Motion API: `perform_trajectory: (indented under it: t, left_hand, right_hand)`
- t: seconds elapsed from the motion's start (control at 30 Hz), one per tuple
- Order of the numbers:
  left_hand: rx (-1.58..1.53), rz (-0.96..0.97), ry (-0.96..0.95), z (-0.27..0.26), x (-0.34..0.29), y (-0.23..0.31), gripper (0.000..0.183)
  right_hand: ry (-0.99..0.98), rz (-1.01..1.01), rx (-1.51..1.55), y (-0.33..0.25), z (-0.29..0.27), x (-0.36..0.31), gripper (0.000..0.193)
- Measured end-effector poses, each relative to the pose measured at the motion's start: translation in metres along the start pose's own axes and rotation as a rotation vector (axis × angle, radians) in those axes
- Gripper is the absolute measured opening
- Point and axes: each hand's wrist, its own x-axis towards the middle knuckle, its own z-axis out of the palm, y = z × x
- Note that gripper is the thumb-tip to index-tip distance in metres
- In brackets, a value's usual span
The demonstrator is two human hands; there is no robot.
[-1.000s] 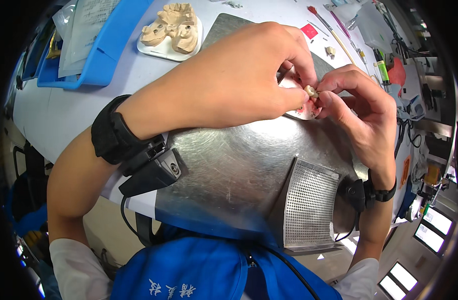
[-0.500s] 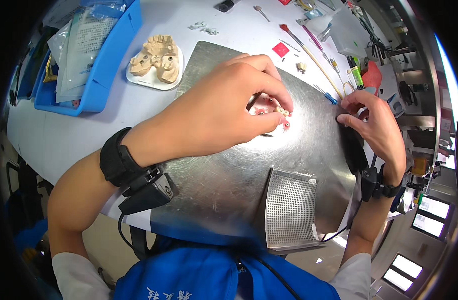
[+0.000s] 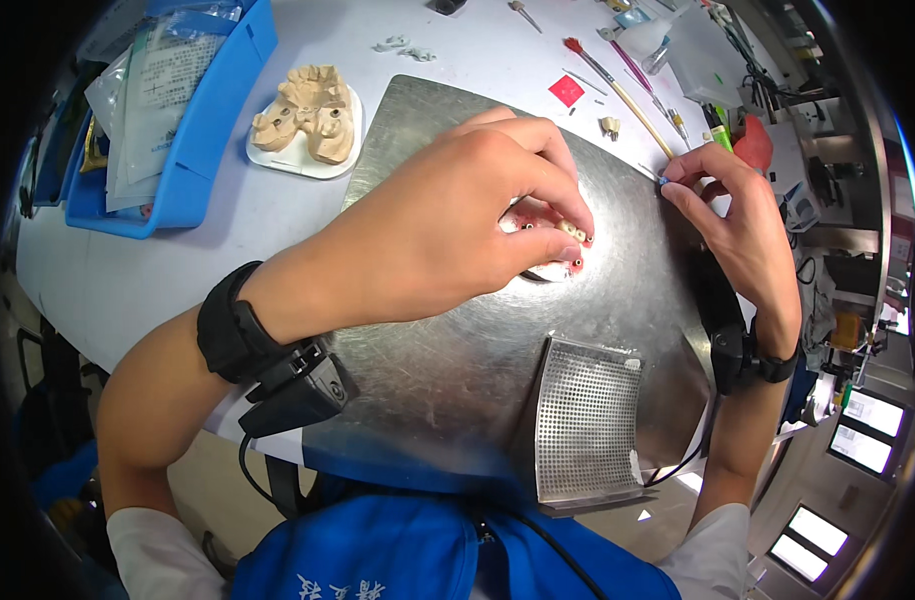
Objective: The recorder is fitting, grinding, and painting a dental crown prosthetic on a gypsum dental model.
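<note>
Over the metal plate (image 3: 427,380), my left hand (image 3: 457,220) has its thumb and forefinger closed on a tooth-coloured dental bridge (image 3: 571,231). The bridge sits on a dental model (image 3: 549,272) with pink gum parts and small metal-ringed holes; my fingers hide much of both. At the plate's far right edge, my right hand (image 3: 742,215) pinches a thin blue-handled screwdriver (image 3: 663,181) between thumb and forefinger. Its slim metal shaft points away to the upper left.
A beige plaster jaw model (image 3: 317,95) on a white base stands beyond the plate, left of it. Further left is a blue bin (image 3: 192,175) of packets. A perforated metal sheet (image 3: 587,420) lies near me. A brush (image 3: 617,85), red square (image 3: 566,91) and tooth-coloured piece (image 3: 610,126) lie behind.
My right hand has moved slightly left and away and now has the screwdriver, which lay beside it before, between its fingertips. My left hand keeps its pinch on the bridge.
</note>
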Motion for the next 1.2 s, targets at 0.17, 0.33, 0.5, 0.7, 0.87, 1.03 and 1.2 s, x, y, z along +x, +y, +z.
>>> perform_trajectory:
  t: [0.17,0.33,0.5,0.7,0.87,1.03,1.2]
  left_hand:
    - [0.001,-0.007,-0.011,-0.002,0.000,0.001,0.016]
    - [-0.074,0.013,0.038,0.004,0.000,-0.001,0.014]
    - [-0.118,0.002,0.040,0.003,0.002,-0.003,0.013]
    - [-0.163,0.028,0.076,0.001,0.000,-0.004,0.013]
    - [0.007,0.086,0.068,-0.001,-0.006,-0.008,0.010]
    - [-0.124,0.175,0.075,0.023,0.010,-0.019,0.013]
    - [-0.158,0.069,0.081,0.017,0.004,-0.034,0.011]
  right_hand:
    - [-0.072,-0.163,0.633,-0.033,-0.005,-0.016,0.017]
    - [-0.083,-0.306,0.798,-0.040,0.013,-0.012,0.015]
    - [-0.096,-0.316,0.709,-0.043,0.020,-0.011,0.017]
    - [-0.064,-0.402,0.544,-0.052,0.013,-0.010,0.017]
    - [0.039,-0.361,0.346,-0.070,0.021,-0.016,0.013]
    - [0.175,-0.339,0.267,-0.045,0.029,-0.035,0.009]
    - [0.151,-0.339,0.030,-0.039,0.039,-0.018,0.027]
